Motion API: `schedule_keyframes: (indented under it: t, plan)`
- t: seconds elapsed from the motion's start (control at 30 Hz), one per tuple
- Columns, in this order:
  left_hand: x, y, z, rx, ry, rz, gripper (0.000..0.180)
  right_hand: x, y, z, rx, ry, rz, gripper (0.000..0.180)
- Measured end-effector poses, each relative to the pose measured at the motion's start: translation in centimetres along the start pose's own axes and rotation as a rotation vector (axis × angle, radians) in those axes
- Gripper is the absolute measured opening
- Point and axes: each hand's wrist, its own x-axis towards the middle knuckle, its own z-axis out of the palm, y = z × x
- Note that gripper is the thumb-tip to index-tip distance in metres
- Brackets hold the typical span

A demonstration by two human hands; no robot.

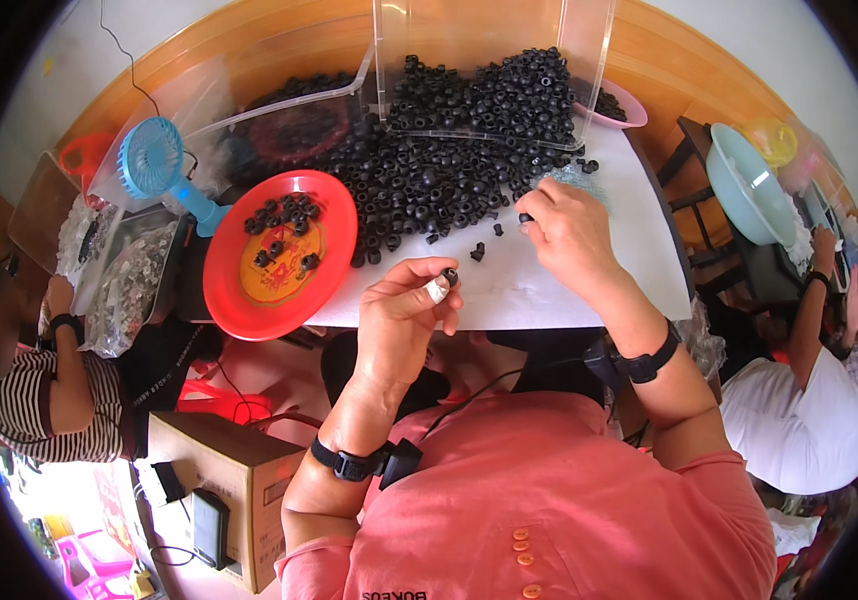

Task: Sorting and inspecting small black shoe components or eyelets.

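Note:
My left hand (404, 315) is raised over the near edge of the white table (589, 270), pinching a small black ring (450, 274) and a little white piece (436, 291) between thumb and fingers. My right hand (567, 232) reaches forward on the table, its fingertips on a black ring (526, 217) at the edge of a big heap of black rubber rings (419, 180). A red oval plate (279, 250) left of the heap holds several finished black rings.
Two clear plastic bins (489, 70) with more rings stand behind the heap. A blue hand fan (159, 165) stands at left by trays of parts. A person in stripes sits left, another in white right. A cardboard box (224, 480) is below left.

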Motion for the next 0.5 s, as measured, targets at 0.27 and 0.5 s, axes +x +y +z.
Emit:
schedule_keyframes:
  t: [0.27, 0.5]
  plan:
    - [-0.2, 0.1, 0.4, 0.027, 0.015, -0.010, 0.020, 0.7, -0.7, 0.4, 0.010, 0.018, 0.020, 0.017]
    - [-0.3, 0.0, 1.0, 0.058, 0.005, 0.001, 0.021, 0.3, -0.2, 2.4, -0.097, -0.179, -0.084, 0.011]
